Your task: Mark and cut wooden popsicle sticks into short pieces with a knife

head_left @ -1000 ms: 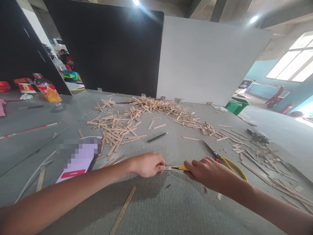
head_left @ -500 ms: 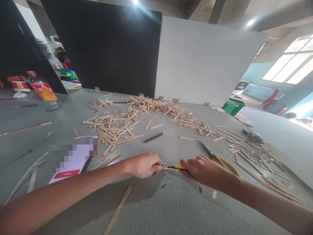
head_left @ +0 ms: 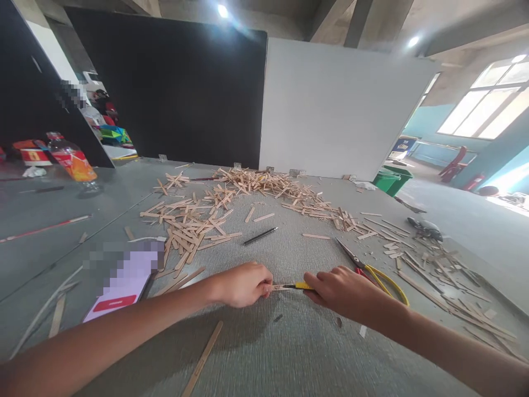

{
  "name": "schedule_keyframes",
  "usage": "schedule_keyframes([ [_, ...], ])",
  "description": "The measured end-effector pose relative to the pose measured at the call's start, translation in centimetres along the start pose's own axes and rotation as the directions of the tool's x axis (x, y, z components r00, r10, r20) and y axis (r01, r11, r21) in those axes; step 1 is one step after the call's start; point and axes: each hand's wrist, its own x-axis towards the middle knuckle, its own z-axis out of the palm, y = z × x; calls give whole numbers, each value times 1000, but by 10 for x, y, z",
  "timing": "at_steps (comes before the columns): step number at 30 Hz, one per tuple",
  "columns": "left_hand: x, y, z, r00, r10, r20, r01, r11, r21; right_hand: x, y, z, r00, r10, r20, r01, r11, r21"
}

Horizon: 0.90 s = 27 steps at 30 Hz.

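My left hand (head_left: 248, 284) is closed in a pinch on one end of a wooden craft stick (head_left: 281, 287), held low over the grey work surface. My right hand (head_left: 330, 284) is wrapped around the yellow handle of a craft knife (head_left: 303, 285). The knife's thin dark blade points left and meets the stick between my two hands; how deep it sits in the wood cannot be made out. A black pen (head_left: 260, 236) lies just beyond my hands. Scissors (head_left: 382, 281) with yellow and red handles rest beside my right forearm.
Craft sticks (head_left: 264, 181) lie in a loose arc at the back. Cut strips (head_left: 438, 292) are scattered at right. A phone (head_left: 124, 281) lies by my left forearm, and a single stick (head_left: 203, 358) is in front. A drink bottle (head_left: 72, 157) stands far left. Black and white panels (head_left: 322, 105) stand behind.
The view has tilted slightly, so the surroundings sit a little lower. Both hands keep nearly the same position and grip, with the blade still at the stick.
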Motion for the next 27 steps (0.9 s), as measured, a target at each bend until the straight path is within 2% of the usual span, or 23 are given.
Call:
schedule_keyframes([
  [5,-3,1,-2,1000,-26,-7,26,1000,8,-13,-23,20,984,89,-157,-93,995,-24],
  [10,-3,-1,-4,997,-82,-9,81,995,-53,-19,-38,23,979,147,-139,-148,989,3],
  [15,-6,0,-7,996,-86,32,90,984,-156,-21,-42,21,962,197,-189,-204,979,-18],
  [19,-9,0,-9,999,-41,26,45,980,-192,-19,-42,21,949,223,-224,-226,974,11],
  [27,-5,-1,-9,999,24,22,-19,980,-197,-22,-36,28,948,154,-279,-159,987,2],
])
